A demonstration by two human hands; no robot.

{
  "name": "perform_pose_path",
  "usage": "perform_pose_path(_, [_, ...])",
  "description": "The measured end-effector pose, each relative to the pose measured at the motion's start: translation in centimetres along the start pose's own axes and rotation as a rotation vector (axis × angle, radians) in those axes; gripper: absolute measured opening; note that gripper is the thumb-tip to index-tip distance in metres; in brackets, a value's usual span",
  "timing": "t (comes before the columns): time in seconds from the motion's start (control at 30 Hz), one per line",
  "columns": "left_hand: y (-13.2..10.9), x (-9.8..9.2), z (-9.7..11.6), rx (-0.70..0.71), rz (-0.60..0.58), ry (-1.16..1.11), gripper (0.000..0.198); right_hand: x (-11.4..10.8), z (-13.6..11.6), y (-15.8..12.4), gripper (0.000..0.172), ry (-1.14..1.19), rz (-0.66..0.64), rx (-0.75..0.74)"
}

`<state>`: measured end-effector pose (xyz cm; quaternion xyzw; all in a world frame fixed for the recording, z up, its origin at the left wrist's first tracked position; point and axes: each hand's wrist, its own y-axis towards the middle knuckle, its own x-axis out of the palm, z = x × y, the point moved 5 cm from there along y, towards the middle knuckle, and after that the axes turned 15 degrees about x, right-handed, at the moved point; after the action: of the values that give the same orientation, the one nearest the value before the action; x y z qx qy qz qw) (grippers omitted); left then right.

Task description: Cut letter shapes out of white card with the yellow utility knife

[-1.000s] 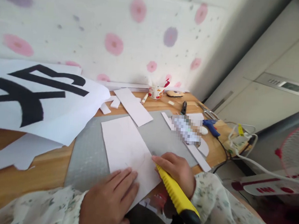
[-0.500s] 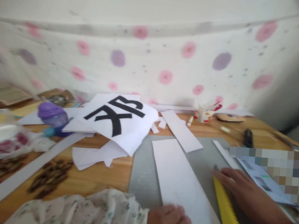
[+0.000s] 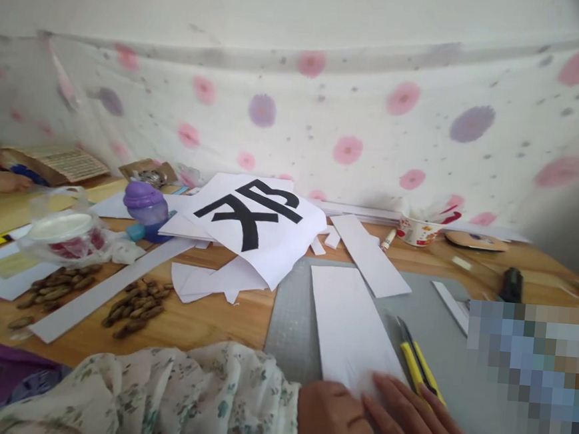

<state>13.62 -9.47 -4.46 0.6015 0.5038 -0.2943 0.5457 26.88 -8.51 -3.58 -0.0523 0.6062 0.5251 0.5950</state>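
My left hand (image 3: pixel 336 421) rests at the near end of a white strip of board (image 3: pixel 356 322), its fingers bent; I cannot tell whether they grip the edge, since the lower part of the hand runs out of view. My right hand (image 3: pixel 426 425) is just beside it, fingers stretched out and slightly apart, reaching over the same strip. The strip points away from my hands, lying over a grey mat (image 3: pixel 291 324) on the wooden table (image 3: pixel 240 333).

Just ahead of my right fingers a yellow cutter knife (image 3: pixel 415 364) lies on the mat, tip away from me, its near end so close to those fingers that I cannot tell if they touch it. Farther ahead of both hands is a second, shorter white strip (image 3: pixel 369 253), partly on the mat, and beyond it a printed paper cup (image 3: pixel 418 232) holding spoons.

Ahead and to the left of my left hand, a white sheet with black letter shapes (image 3: pixel 249 217) droops at its near corner. Well off to the left are a purple-lidded bottle (image 3: pixel 145 205), a long white strip (image 3: pixel 108 290) between two heaps of brown pods (image 3: pixel 137 305), and, at the far edge, another person's hand (image 3: pixel 16 184).
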Motion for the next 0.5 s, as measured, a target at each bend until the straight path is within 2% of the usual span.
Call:
perform_pose_path(0.1, [0.2, -2.8, 0.3, -0.161, 0.107, 0.072, 0.027, -0.7, -0.6, 1.0, 0.040, 0.097, -0.083, 0.309])
perform_pose_path(0.2, [-0.1, -4.9, 0.7, -0.210, 0.197, 0.081, 0.024, -1.0, -1.9, 1.7, 0.045, 0.194, -0.153, 0.454])
perform_pose_path(0.4, [-1.3, -5.9, 1.1, -0.228, 0.188, 0.057, 0.031, -1.3, -3.2, 3.1, 0.043, 0.255, -0.222, 0.501])
perform_pose_path(0.5, [-1.2, -6.6, 1.1, -0.191, 0.176, 0.050, 0.032, -1.3, -3.8, 3.3, 0.041, 0.274, -0.182, 0.481])
